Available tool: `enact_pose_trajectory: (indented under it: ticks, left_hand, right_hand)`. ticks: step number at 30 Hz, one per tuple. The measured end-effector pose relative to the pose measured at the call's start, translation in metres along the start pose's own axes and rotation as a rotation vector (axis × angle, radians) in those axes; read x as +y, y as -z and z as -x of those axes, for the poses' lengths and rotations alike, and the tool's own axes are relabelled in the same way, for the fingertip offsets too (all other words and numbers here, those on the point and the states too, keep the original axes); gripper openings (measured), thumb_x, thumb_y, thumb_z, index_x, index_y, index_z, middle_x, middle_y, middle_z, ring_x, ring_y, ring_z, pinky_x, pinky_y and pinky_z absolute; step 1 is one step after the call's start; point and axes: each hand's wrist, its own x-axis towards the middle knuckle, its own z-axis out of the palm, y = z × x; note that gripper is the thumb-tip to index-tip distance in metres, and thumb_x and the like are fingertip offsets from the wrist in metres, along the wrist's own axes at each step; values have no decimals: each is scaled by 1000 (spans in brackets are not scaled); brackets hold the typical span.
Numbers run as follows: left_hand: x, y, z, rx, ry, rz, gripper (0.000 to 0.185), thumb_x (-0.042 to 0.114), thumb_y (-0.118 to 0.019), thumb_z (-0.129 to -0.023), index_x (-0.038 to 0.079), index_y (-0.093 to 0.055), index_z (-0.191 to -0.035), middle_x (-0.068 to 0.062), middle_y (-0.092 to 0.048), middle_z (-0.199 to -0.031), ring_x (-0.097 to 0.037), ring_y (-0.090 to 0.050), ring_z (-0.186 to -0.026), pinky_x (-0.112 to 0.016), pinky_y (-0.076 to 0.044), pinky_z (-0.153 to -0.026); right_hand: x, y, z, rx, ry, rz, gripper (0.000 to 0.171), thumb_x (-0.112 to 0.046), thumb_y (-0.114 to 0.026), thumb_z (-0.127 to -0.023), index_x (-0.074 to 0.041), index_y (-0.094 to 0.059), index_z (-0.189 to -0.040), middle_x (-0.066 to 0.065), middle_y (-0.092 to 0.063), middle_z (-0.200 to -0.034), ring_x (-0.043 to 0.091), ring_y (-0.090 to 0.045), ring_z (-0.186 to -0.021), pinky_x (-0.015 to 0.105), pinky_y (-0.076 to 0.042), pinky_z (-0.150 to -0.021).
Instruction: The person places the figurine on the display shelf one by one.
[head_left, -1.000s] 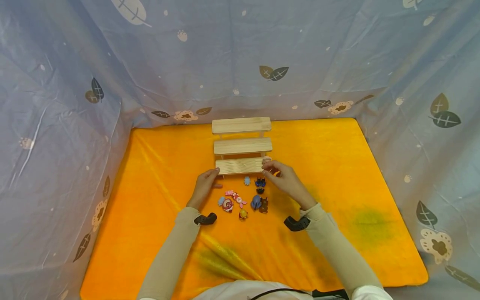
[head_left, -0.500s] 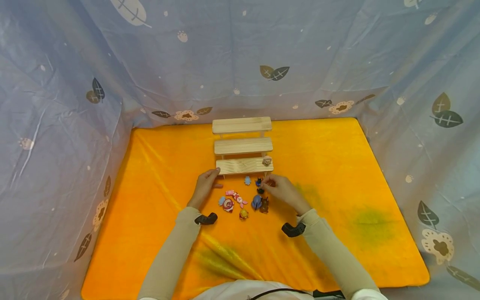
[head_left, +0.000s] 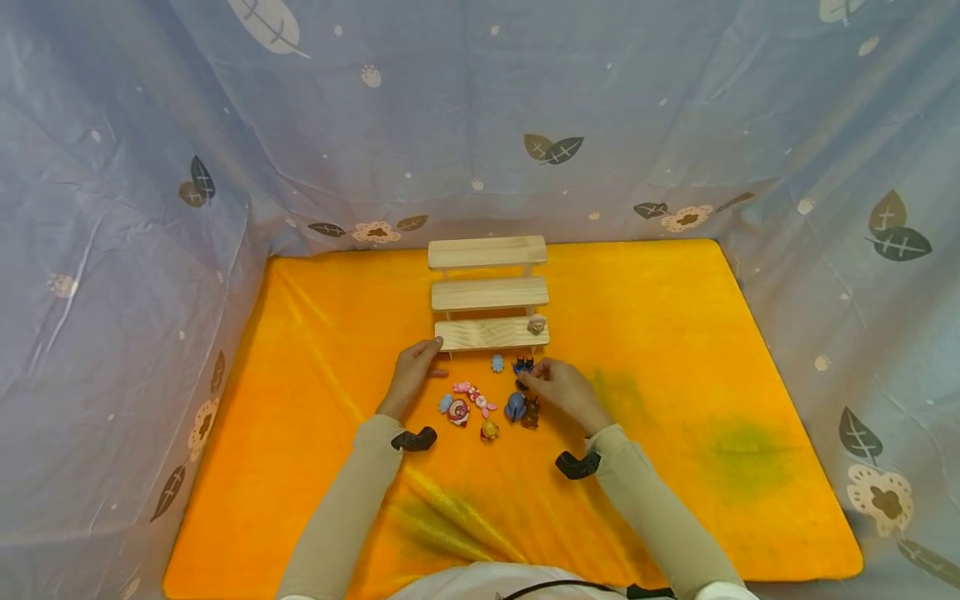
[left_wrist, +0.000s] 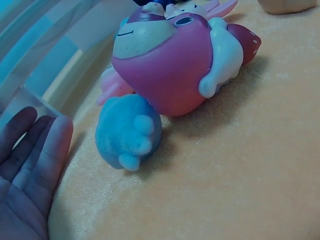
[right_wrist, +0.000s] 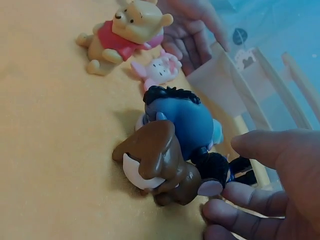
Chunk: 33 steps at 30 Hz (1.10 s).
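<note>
Orange cloth surface (head_left: 675, 350), walled by grey-blue leaf-print sheet (head_left: 675, 108). Three-step wooden stand (head_left: 489, 293) at back; small figure (head_left: 536, 325) on lowest step. Right hand (head_left: 558, 387): fingers (right_wrist: 260, 205) curled, closing on small black figure (head_left: 522, 367) at fingertips; firm grip cannot tell. Brown figure (right_wrist: 160, 167), blue figure (right_wrist: 182, 125) just beside fingers. Left hand (head_left: 412, 375): fingers straight, relaxed, touching stand's lowest-step corner; pink figure (left_wrist: 175, 55) near.

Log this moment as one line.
left hand: rests at wooden stand | right hand: touching dark figure | figures on cloth
</note>
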Motion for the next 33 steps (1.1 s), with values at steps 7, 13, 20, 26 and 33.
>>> enact_pose_trajectory:
  ticks: [7, 13, 20, 26, 33]
  left_hand:
    - [1, -1, 1, -10, 9, 1, 63, 56, -55, -100, 7, -60, -140, -14, -56, -147, -33, -76, -96, -49, -40, -119]
    - [5, 1, 1, -39, 44, 12, 60, 50, -53, -103, 5, -56, -143, -16, -50, -153, -40, -73, -104, -49, -37, -121]
    - [31, 1, 18, -49, 47, -4, 50, 38, -52, -106, 0, -59, -138, -19, -55, -147, -42, -73, -103, -48, -42, -117]
    - [24, 1, 14, -34, 27, 10, 55, 45, -54, -104, 2, -60, -137, -19, -57, -145, -35, -76, -96, -49, -42, -117]
    - [-1, -1, 0, 2, 4, 7, 60, 55, -56, -100, 7, -63, -135, -14, -59, -144, -28, -77, -88, -48, -43, -116]
  right_hand:
    - [-2, -5, 0, 12, -26, 54, 40, -54, -66, -94, -15, -62, -86, -1, -53, -68, 15, -44, -59, 27, -34, -55]
    - [-6, -7, -1, 9, -67, 85, 45, -56, -65, -93, -16, -60, -73, -4, -43, -60, 14, -37, -54, 27, -27, -50]
    - [-6, -8, -1, 45, -86, 118, 35, -51, -67, -93, -17, -65, -98, -1, -65, -84, 15, -55, -69, 27, -41, -59]
    - [-6, -9, 1, 67, -11, 104, 28, -40, -71, -94, -14, -64, -101, 1, -62, -85, 15, -52, -67, 27, -40, -59]
    - [-1, -15, 0, 131, 98, 81, 24, -32, -70, -95, -13, -62, -107, 4, -61, -89, 17, -51, -70, 29, -41, -60]
